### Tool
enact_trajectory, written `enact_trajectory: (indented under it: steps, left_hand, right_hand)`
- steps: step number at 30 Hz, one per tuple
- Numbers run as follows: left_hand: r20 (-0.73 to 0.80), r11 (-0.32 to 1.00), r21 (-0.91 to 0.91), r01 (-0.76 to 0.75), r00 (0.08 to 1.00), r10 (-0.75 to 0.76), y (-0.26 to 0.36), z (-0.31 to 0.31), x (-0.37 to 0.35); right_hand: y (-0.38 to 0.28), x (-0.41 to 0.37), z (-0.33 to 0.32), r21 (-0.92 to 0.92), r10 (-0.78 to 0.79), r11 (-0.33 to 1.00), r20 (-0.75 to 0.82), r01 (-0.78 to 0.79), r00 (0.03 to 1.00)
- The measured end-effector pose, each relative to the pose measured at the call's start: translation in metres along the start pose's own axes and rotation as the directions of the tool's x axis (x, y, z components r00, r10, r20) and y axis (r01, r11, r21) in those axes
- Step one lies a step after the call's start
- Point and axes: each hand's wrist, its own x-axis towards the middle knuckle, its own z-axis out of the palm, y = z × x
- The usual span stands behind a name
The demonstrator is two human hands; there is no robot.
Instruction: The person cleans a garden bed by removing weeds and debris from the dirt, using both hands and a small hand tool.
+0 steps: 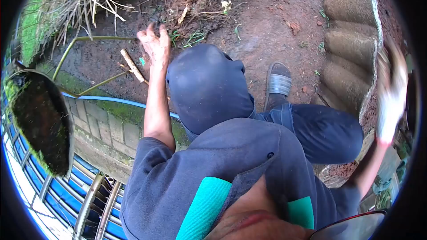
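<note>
My left hand (155, 46) is bare and smeared with mud. Its fingers are apart over the wet soil, just left of a heap of uprooted roots and dry weeds (200, 6), and nothing shows in them. A short cut stick (132, 66) lies on the ground beside my left forearm. On the far right, my right hand (391, 91) wears a whitish, dirt-stained glove with a red cuff. It is blurred by motion, but the fingers look stretched out and hold nothing that I can see. It is beside the edge of the corrugated concrete wall (349, 46).
Dry twigs (86, 0) are piled at upper left. A bent metal frame (66, 58) and a blue hose (109, 99) lie near the mossy brick edging (104, 124). A planter with dark soil (40, 120) stands left. My sandalled foot (279, 82) rests on bare earth.
</note>
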Motion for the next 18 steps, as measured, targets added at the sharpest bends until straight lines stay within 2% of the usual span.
enact_trajectory:
  steps: [2,3,4,5,6,7,8,9,10,11,13,15,16,17,18]
  left_hand:
    - [-0.100,1.000,0.003,0.015,0.995,-0.014,-0.008,0.018,0.004]
    - [-0.045,0.995,-0.029,0.098,0.994,-0.099,-0.010,0.022,0.008]
    - [-0.034,0.997,-0.014,0.079,0.996,-0.079,-0.005,0.023,0.010]
    - [-0.034,0.997,0.018,0.073,0.997,-0.073,-0.006,0.019,0.012]
    - [-0.054,0.997,0.001,0.075,0.996,-0.075,-0.014,0.021,0.015]
    - [-0.078,0.997,-0.002,0.081,0.994,-0.081,-0.023,0.024,0.020]
    - [-0.117,0.995,-0.037,0.088,0.989,-0.092,-0.032,0.027,0.023]
    - [-0.150,0.994,-0.004,0.111,0.983,-0.111,-0.041,0.034,0.030]
    - [-0.169,0.993,-0.023,0.116,0.979,-0.118,-0.049,0.042,0.035]
    - [-0.182,0.992,-0.045,0.118,0.975,-0.125,-0.054,0.050,0.039]
    - [-0.251,0.978,-0.025,0.206,0.946,-0.206,-0.050,0.073,0.050]
    - [-0.287,0.982,-0.045,0.186,0.939,-0.191,-0.042,0.100,0.055]
    - [-0.282,0.970,-0.155,0.189,0.932,-0.227,-0.029,0.110,0.060]
    - [-0.277,0.946,-0.264,0.188,0.925,-0.261,-0.016,0.118,0.067]
    - [-0.226,0.924,-0.338,0.178,0.938,-0.263,0.000,0.113,0.077]
  right_hand:
    - [-0.037,0.043,0.057,0.187,-0.333,0.932,0.102,0.310,0.937]
    - [-0.050,0.058,0.097,0.235,-0.363,0.919,0.194,0.316,0.911]
    - [-0.061,0.072,0.132,0.362,-0.329,0.914,0.397,0.183,0.857]
    - [-0.055,0.081,0.192,0.357,-0.353,0.912,0.429,0.203,0.831]
    - [-0.051,0.086,0.247,0.328,-0.290,0.936,0.511,0.128,0.809]
    - [-0.064,0.083,0.274,0.222,-0.085,0.974,0.559,-0.051,0.825]
    - [-0.068,0.074,0.313,0.132,0.171,0.945,0.579,-0.298,0.797]
    - [-0.078,0.052,0.341,0.124,0.340,0.899,0.405,-0.419,0.849]
    - [-0.114,0.044,0.336,0.043,0.610,0.740,0.379,-0.672,0.696]
    - [-0.136,0.038,0.335,0.002,0.645,0.727,0.340,-0.686,0.685]
    - [-0.152,0.028,0.364,-0.012,0.539,0.830,0.275,-0.557,0.796]
    - [-0.186,0.037,0.341,0.174,0.385,0.870,0.342,-0.460,0.857]
    - [-0.201,0.046,0.326,0.486,0.184,0.811,0.317,-0.326,0.930]
    - [-0.218,0.056,0.307,0.690,0.061,0.656,0.353,-0.304,0.934]
    - [-0.230,0.064,0.304,0.717,0.040,0.676,0.195,-0.170,0.980]
